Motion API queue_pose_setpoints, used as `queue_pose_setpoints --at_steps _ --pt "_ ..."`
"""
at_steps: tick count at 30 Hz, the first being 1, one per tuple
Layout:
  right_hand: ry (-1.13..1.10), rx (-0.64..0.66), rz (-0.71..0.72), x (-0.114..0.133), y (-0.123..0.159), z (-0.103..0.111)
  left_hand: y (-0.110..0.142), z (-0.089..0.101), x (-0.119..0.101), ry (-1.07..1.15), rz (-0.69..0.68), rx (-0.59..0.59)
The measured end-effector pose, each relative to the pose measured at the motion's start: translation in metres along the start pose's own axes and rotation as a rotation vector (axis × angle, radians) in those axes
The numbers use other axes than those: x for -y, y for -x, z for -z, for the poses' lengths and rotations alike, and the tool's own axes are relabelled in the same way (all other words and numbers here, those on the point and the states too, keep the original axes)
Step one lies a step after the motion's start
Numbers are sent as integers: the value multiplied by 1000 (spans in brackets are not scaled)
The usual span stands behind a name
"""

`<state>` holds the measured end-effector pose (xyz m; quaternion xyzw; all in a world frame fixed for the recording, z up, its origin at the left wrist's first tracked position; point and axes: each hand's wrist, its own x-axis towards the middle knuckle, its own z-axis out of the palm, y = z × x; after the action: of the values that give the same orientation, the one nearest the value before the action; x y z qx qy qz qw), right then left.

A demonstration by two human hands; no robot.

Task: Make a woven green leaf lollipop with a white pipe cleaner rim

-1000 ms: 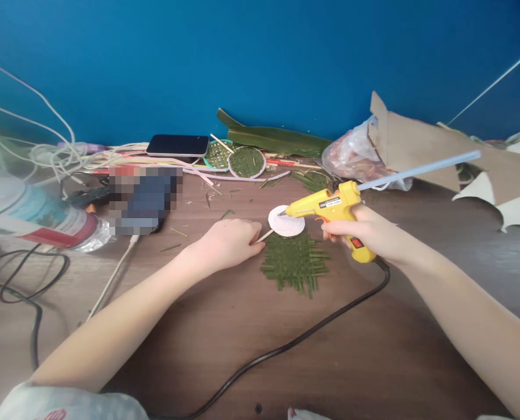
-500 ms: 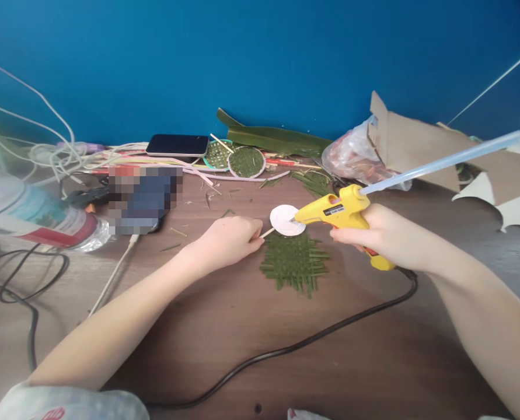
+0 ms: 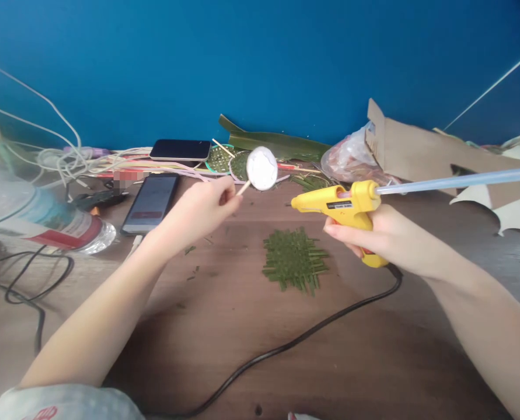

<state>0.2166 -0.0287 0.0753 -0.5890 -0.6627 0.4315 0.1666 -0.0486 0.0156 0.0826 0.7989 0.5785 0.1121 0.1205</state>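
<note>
Had the black cord (image 3: 295,340) curving across the near tabletop (image 3: 224,373), short of the woven green leaf square (image 3: 295,258). Held the yellow glue gun (image 3: 355,216) in the curled fingers of the right hand (image 3: 382,238), up and right of the square, and pinched a thin stick (image 3: 243,188) in the closed fingers of the left hand (image 3: 212,204), with the white disc (image 3: 262,168) raised at its end, apart from gun and square. Saw, farther back, a dark-screened phone (image 3: 181,150) near a green-rimmed woven round (image 3: 220,158), and a long leaf (image 3: 281,143) before the blue wall (image 3: 260,64).
</note>
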Motion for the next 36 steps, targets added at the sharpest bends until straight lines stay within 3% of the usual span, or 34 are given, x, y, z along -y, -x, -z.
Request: queue_pose_setpoints --at_steps 4,8,13,20,26,31,36 --pt "-130 166 86 -1 0 -13 3 18 4 3 107 -97" --pt "-211 256 70 3 1 -33 6 26 8 20 144 -165" --pt "-194 284 169 24 -7 -62 5 37 6 35 162 -251" --pt "-301 344 150 39 -38 -80 14 62 -9 17 120 -281" --pt "-110 198 160 44 -48 -95 21 67 -10 -6 168 -255" --pt "92 71 165 56 -48 -109 19 65 -10 -3 190 -314" --pt "62 99 166 59 -54 -118 16 63 -16 18 138 -307"
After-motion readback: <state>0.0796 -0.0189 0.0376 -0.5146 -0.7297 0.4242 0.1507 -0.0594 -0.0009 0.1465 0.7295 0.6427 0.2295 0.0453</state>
